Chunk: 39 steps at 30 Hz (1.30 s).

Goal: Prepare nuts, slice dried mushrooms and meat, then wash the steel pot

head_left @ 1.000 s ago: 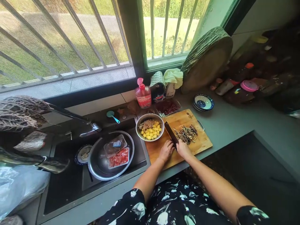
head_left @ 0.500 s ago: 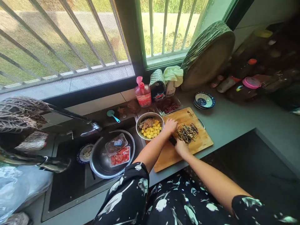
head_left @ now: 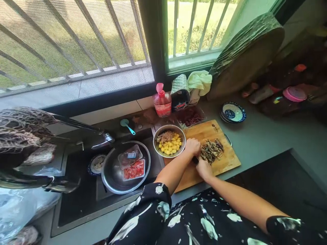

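Note:
My left hand (head_left: pixel 192 146) is closed low over the wooden cutting board (head_left: pixel 185 180), beside the metal bowl. Its fingers curl down and hide what they hold. Close against it, my right hand (head_left: pixel 204 168) is closed around what looks like a knife (head_left: pixel 195 160), of which only a small dark part shows between the hands. A pile of dark, shredded strips (head_left: pixel 212 150) lies on the board just right of both hands. The metal bowl (head_left: pixel 155 148) at the board's left edge contains yellow round pieces (head_left: pixel 170 145) and brownish meat (head_left: pixel 167 136).
A large metal basin (head_left: pixel 104 178) with packs of red meat (head_left: pixel 135 169) sits in the sink, under a faucet (head_left: pixel 103 141). Behind the board stand a pink soap bottle (head_left: pixel 162 103) and a plastic tray (head_left: pixel 191 117). Stacked patterned dishes (head_left: pixel 233 112) and a dark cooktop (head_left: pixel 276 180) lie rightward.
The view has shifted, so the counter's things appear further right. Both hands stay together beside the pile, and less of the dark knife part shows between them.

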Motion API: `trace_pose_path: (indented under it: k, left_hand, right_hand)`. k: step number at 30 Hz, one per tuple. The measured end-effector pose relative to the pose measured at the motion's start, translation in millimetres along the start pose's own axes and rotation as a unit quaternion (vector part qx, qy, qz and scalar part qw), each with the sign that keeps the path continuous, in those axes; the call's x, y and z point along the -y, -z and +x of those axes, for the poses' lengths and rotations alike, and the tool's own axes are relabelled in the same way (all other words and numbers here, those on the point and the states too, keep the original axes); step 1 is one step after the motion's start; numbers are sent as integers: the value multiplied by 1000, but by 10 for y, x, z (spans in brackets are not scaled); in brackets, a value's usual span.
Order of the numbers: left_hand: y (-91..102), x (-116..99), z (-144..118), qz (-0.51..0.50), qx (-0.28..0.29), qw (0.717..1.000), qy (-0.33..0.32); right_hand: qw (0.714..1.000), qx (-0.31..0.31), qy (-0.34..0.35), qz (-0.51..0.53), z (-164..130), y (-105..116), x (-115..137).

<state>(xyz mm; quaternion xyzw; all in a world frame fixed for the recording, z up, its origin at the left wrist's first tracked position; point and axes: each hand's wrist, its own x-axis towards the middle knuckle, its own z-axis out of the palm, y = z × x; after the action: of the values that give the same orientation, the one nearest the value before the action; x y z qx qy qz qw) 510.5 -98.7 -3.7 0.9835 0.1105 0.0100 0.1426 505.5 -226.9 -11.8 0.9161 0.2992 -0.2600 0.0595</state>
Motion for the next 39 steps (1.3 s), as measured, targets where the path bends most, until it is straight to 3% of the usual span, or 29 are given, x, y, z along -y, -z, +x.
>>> trace_pose_path:
  k: [6, 9, 11, 14, 16, 18, 21, 25, 28, 39]
  left_hand:
    - [34, -42, 43, -7, 30, 999, 10]
    - [61, -41, 104, -18, 16, 1000, 2]
    - [81, -46, 101, -43, -30, 998, -18]
    - [33, -109, -93, -121, -162, 979, -21]
    - [-117, -190, -369, -174, -255, 950, 39]
    - [-366, -279, -691, -199, -297, 928, 109]
    - [-794, -363, -1036, -181, -284, 935, 109]
    - [-1153, -350, -1097, -140, -265, 952, 60]
    - [-1222, -321, -1049, -122, -268, 954, 50]
    - [-1180, -353, -1096, -134, -255, 957, 43]
  right_hand:
    - [999, 19, -11, 24, 39, 47, -5]
    - [999, 7, -20, 25, 56, 54, -8]
    - [999, 6, -25, 29, 57, 53, -14]
    - [999, 18, -21, 46, 58, 61, -38]
    - [998, 14, -1, 63, 67, 71, -69]
    - [997, 7, 18, 74, 91, 78, -103]
    - [997, 10, 24, 77, 152, 70, -144]
    - [996, 16, 39, 79, 228, 29, -167]
    - [996, 11, 44, 74, 233, -3, -183]
    - [998, 7, 17, 60, 98, -6, -170]
